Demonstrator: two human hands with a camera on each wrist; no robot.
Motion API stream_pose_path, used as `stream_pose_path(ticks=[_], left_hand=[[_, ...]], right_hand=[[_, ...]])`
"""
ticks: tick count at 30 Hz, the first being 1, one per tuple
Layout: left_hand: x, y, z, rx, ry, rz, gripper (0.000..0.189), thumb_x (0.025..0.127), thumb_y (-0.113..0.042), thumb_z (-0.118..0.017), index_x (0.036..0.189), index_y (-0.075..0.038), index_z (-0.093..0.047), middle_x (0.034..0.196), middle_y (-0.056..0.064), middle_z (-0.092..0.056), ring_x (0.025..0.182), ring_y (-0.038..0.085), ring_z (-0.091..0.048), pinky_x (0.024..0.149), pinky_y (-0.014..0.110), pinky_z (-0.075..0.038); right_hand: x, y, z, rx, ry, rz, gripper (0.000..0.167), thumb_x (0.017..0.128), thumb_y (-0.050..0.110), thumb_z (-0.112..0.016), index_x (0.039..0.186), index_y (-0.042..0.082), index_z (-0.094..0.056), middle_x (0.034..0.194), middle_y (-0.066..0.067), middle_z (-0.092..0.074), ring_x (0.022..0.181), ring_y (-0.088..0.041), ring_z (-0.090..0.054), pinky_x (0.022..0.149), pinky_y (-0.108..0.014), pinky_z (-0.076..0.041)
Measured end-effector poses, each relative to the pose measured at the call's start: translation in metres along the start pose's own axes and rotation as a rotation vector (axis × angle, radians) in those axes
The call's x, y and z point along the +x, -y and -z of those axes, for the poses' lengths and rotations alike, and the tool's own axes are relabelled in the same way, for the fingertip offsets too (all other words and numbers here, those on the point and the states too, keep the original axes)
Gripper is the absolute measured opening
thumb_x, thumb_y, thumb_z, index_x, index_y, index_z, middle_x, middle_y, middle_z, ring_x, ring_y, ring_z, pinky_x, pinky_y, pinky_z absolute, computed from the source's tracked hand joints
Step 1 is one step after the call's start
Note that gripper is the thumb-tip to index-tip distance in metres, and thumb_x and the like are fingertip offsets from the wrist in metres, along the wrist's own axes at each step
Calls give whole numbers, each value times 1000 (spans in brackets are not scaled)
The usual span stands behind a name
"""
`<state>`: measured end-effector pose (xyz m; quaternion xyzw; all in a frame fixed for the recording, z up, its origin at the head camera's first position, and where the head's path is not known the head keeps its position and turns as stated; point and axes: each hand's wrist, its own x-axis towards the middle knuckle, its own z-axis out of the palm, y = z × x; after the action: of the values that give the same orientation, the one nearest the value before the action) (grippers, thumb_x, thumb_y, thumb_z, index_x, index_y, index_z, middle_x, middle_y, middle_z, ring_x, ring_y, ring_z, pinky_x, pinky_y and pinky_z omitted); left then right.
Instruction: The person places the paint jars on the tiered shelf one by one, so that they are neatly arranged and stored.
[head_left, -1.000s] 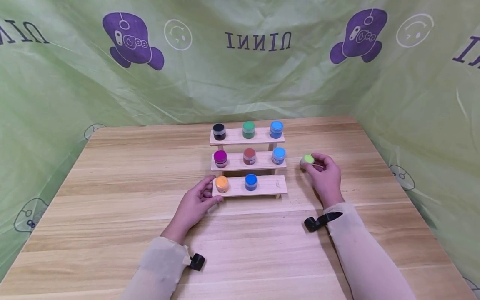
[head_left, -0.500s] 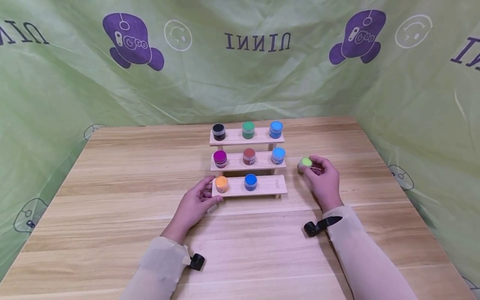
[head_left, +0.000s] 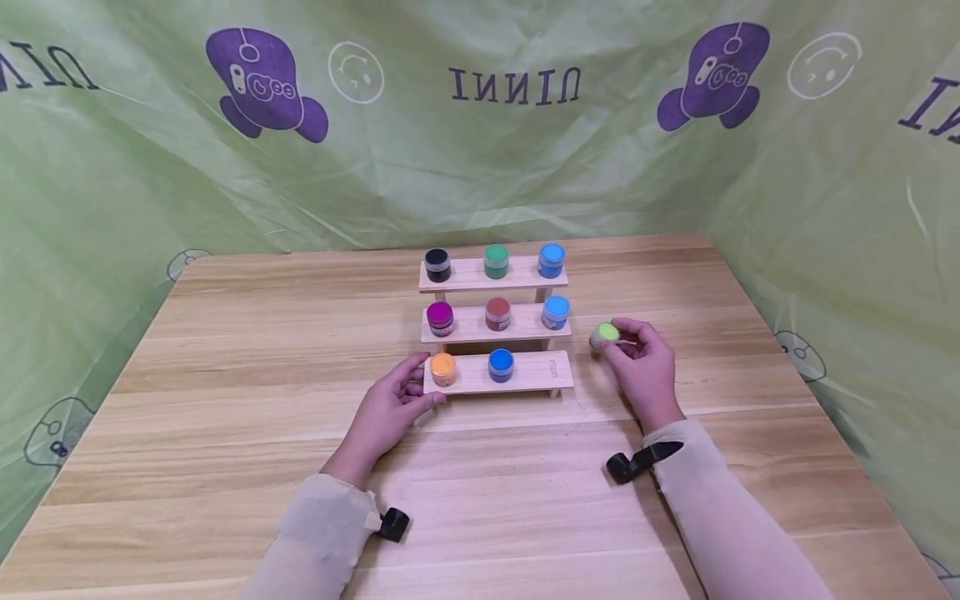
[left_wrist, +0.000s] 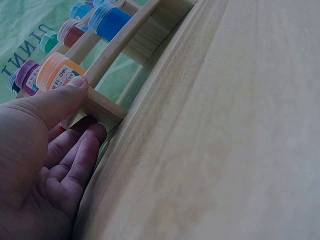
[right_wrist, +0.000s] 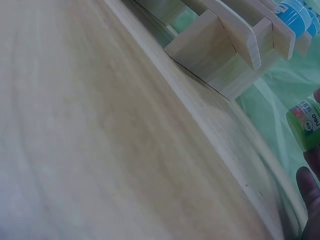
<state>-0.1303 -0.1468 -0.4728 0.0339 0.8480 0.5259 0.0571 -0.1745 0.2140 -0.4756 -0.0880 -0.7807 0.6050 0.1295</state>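
Note:
A three-step wooden display rack point(head_left: 536, 372) bears small paint jars in rows. My left hand point(head_left: 388, 417) grips the left end of its lowest step. In the left wrist view the thumb point(left_wrist: 70, 97) lies at the step's edge beside the orange jar point(left_wrist: 59, 72), with the fingers curled below. My right hand point(head_left: 643, 367) pinches a light green paint jar point(head_left: 604, 335) between thumb and fingers, to the right of the rack. In the right wrist view this jar hangs tilted, and most of that hand is outside the frame. On the lowest step a dark blue jar point(head_left: 501, 365) stands mid-row.
Purple point(head_left: 440, 318), brown point(head_left: 498, 314) and light blue point(head_left: 556, 312) jars stand on the middle step. Black point(head_left: 438, 264), green point(head_left: 496, 261) and blue point(head_left: 551, 260) jars top the rack. Green printed cloth point(head_left: 420, 167) hangs behind the wooden table point(head_left: 225, 375).
My right hand has moved slightly left and toward me with the light green jar, bringing it nearer the lowest step's height in view. The left hand keeps its place on the rack.

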Motion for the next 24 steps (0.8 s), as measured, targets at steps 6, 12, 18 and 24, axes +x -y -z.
stream_pose_path(ticks=[6,12,18,24], left_hand=[[-1,0,0,-3,-1,-3,69,87,-19,-81,148,-14,-50,123,8,-65,97,21,-64,84,30,-55],[0,0,0,-2,-1,-1,69,87,-19,-81,148,-14,-49,124,8,-65,97,21,-64,84,30,-55],[0,0,0,-4,0,-4,69,87,-20,-81,148,-14,-49,124,9,-65,97,21,-64,84,30,-55],[0,1,0,-7,1,-7,69,87,-19,-81,148,-13,-49,124,9,-65,97,21,-64,84,29,-55]], right_hand=[[-5,1,-1,9,20,21,41,86,13,-79,122,4,-64,120,-5,-62,100,-17,-61,87,-17,-51],[-10,0,-3,20,42,55,40,86,15,-80,121,4,-65,118,-4,-62,99,-17,-61,87,-18,-51],[-15,0,-7,57,78,116,36,84,9,-80,117,2,-66,114,-5,-64,98,-19,-62,86,-19,-53],[-21,3,-13,99,119,182,33,83,1,-79,114,-2,-66,115,-11,-64,97,-18,-61,87,-20,-52]])
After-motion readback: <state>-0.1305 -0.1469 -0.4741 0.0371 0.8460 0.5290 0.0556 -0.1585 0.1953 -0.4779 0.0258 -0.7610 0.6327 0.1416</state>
